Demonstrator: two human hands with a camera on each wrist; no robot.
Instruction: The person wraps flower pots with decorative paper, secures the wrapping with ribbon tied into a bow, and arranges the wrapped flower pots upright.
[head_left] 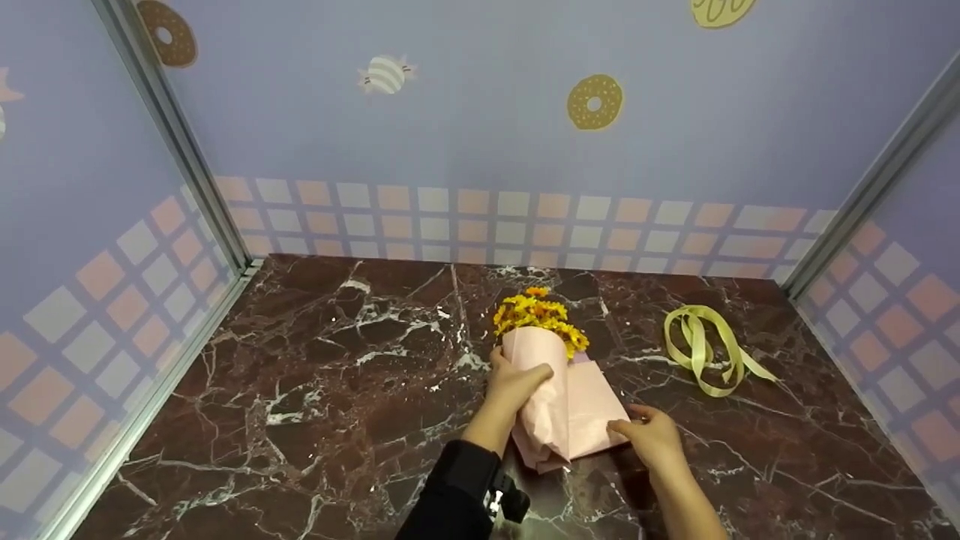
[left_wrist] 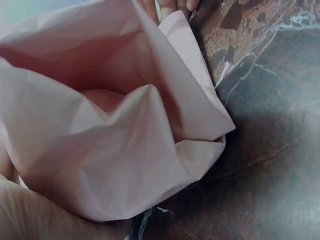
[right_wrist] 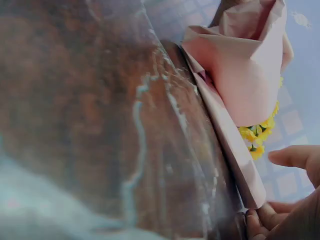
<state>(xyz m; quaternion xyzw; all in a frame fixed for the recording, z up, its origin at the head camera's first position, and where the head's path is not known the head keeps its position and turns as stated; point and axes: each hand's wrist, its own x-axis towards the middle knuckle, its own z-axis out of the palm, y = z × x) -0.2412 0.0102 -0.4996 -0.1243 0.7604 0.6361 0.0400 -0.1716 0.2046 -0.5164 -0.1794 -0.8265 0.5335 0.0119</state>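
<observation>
A bouquet of yellow flowers lies on the marble-patterned table, its stems hidden inside pink wrapping paper. My left hand grips the rolled left side, thumb on top; in the left wrist view the paper's lower end is crumpled and gapes. On the right a flat flap of the paper spreads out. My right hand is at that flap's outer edge. In the right wrist view its fingertips touch the edge low down, while the thumb stands raised, apart from the paper.
A loosely looped yellow-green ribbon lies on the table to the right of the bouquet. Patterned walls enclose the table at the back and both sides, with metal posts at the corners. Small white scraps lie left of the flowers.
</observation>
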